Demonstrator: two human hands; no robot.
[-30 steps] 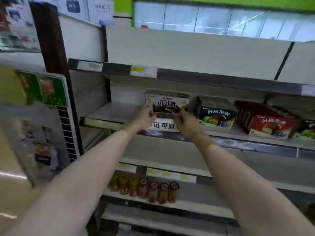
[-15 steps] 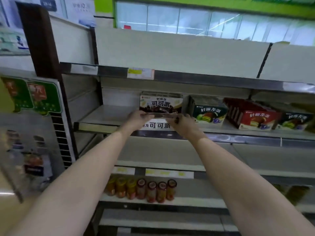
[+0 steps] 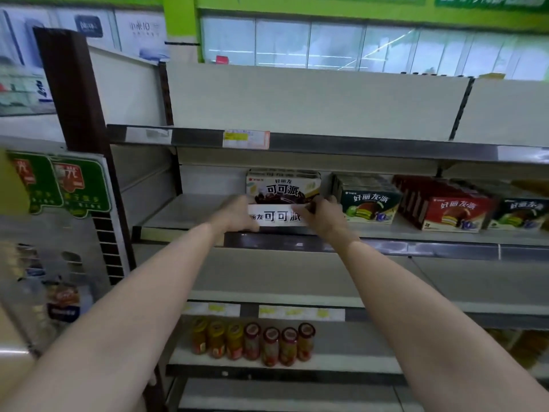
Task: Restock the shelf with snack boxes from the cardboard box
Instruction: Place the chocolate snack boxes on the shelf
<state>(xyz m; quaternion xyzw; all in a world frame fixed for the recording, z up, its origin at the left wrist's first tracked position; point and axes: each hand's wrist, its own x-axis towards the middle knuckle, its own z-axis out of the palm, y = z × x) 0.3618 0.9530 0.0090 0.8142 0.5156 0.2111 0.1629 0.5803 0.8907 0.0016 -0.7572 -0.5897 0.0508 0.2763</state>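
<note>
Here both hands (image 3: 237, 214) grip box (image 3: 279, 216).

At frame centre, a snack box (image 3: 274, 217) sat on the shelf (image 3: 184, 209) before another box (image 3: 283, 185), the left hand (image 3: 236, 215) and right hand (image 3: 322, 215) at its ends. More boxes (image 3: 370, 200) lined the right; jars (image 3: 252, 341) stood below.

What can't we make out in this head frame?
- Cardboard box: not in the head view at all.
- White cocoa pie box: both ends covered by the left hand and right hand.
- Upright cocoa pie box: lower edge hidden by the held box.
- Price tag: print too blurred to read.
- Jars: labels blurred.
- Rightmost green box: cut off by the frame edge.
</note>
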